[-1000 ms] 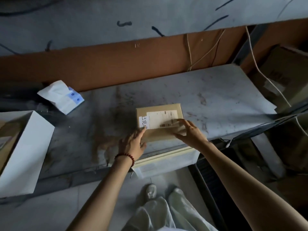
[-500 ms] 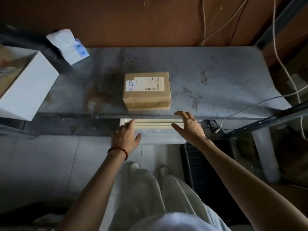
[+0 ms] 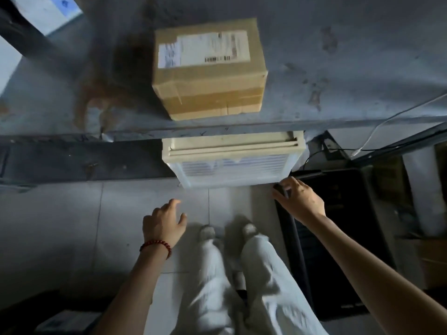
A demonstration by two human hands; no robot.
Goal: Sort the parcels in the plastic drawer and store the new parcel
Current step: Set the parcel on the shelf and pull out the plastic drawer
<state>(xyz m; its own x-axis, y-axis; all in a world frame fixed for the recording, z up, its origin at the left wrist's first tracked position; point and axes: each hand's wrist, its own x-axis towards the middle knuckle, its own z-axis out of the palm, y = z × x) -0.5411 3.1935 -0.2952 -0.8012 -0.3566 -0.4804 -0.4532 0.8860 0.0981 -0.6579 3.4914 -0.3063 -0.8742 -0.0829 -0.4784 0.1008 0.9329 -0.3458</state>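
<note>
Below front edge of grey stained worktop [image 3: 338, 68]: translucent plastic drawer in cream frame [image 3: 232, 168], contents blurred. Brown cardboard parcel with white label [image 3: 208, 68] — on worktop, directly above drawer, untouched. Left hand [image 3: 163, 223]: empty, fingers loosely curled, short of drawer's lower left corner. Right hand [image 3: 300, 199]: empty, at lower right corner; contact uncertain. Advice — take both front corners evenly, pull straight and level to avoid jamming.
</note>
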